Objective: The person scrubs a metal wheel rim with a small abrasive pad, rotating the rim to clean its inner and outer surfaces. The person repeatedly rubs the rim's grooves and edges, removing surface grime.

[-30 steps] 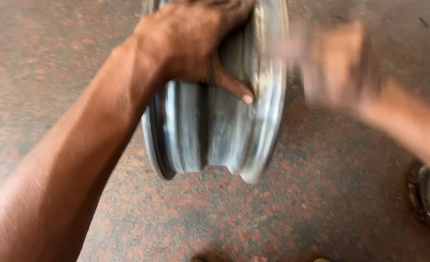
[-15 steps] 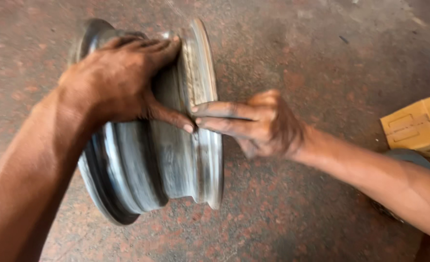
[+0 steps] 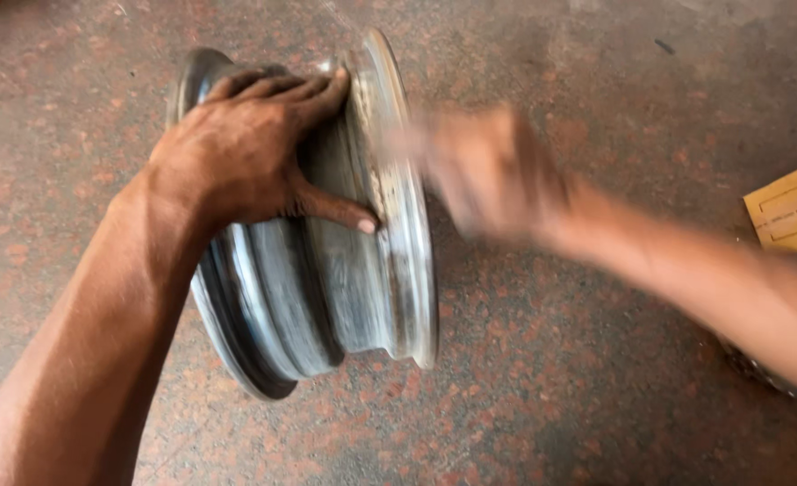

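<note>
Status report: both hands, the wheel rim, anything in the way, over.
Left hand gripping top of steel wheel rim, rim upright on stone floor. Right hand blurred beside rim's outer flange, contact unclear. Cardboard box far right, clear of the rim.

your one view comes from the camera on your head, looking steeply down and slightly forward at the speckled stone floor (image 3: 551, 378). it sits close: your forearms enter from the bottom-left corner and right edge, and the metal wheel rim (image 3: 362, 270) fills the middle-left.
</note>
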